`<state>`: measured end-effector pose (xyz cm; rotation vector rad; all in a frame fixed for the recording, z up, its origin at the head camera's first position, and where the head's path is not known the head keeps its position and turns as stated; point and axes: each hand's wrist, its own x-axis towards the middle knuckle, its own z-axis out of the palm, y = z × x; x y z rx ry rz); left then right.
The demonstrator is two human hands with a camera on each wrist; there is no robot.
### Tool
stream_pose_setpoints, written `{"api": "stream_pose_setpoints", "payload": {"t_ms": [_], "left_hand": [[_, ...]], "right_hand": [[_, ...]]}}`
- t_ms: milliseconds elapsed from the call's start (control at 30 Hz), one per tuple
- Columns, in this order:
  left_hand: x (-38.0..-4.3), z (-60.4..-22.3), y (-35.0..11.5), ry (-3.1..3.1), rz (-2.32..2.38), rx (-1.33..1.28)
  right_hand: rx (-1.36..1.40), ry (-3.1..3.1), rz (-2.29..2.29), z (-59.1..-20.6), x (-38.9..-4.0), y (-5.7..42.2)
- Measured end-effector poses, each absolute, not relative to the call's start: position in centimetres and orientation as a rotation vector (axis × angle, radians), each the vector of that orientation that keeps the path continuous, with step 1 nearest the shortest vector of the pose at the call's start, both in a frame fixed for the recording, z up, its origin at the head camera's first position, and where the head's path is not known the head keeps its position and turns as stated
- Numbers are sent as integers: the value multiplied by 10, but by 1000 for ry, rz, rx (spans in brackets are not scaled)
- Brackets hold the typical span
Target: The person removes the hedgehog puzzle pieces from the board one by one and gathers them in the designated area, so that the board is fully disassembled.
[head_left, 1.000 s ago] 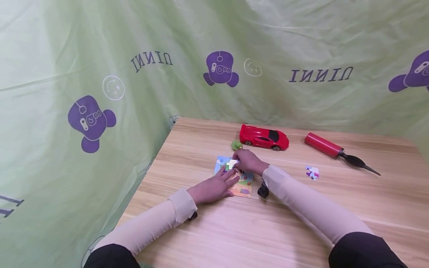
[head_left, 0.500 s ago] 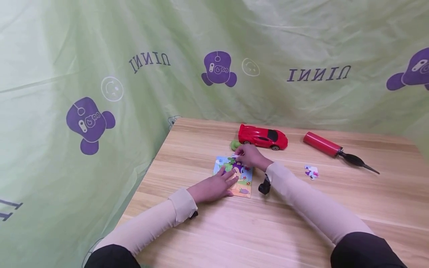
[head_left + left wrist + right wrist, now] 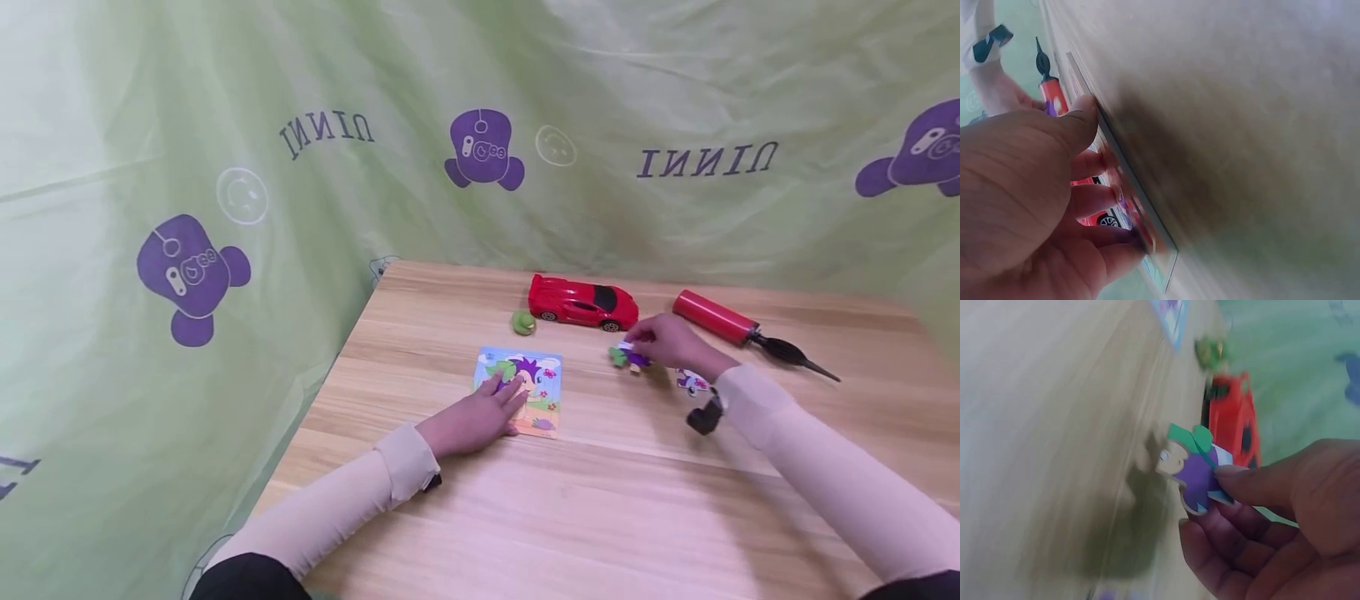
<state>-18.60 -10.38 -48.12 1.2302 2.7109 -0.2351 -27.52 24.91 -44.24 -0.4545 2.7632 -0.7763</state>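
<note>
In the head view my left hand (image 3: 476, 419) lies on a square picture puzzle (image 3: 546, 415) with a purple-haired cartoon figure, fingers spread over its lower left part. The left wrist view has the thumb at the edge of the puzzle board (image 3: 1161, 269) and the other fingers on its face. Off to the right, above the table, my right hand (image 3: 675, 343) pinches a purple, green and beige puzzle piece (image 3: 1196, 472) between thumb and fingers. Just below that hand, a second puzzle piece (image 3: 692, 382) lies on the table, partly covered by the wrist in the head view.
A red toy car (image 3: 581, 303) stands behind the puzzle, with a small green figure (image 3: 522, 323) at its left. Farther right lies a red hand pump (image 3: 716, 318) with a black nozzle. A green printed curtain (image 3: 420, 200) encloses the table's back and left.
My right hand has moved from the puzzle's top edge to the right, carrying the puzzle piece. The left hand has stayed on the puzzle, whose upper part is now uncovered.
</note>
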Motion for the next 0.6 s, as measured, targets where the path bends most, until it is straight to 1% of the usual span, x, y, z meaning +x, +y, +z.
{"api": "stream_pose_setpoints", "payload": {"t_ms": [200,400,600], "left_hand": [[-184,-482,-104,2741,-312,1278],[-183,-480,-106,2751,-369,1310],[-183,-481,-105,2736,-303,1259]], "right_hand": [[-454,2742,-744,-451,-263,294],[-463,2737,-735,-456,-265,301],[-487,2723,-714,-456,-269,298]]}}
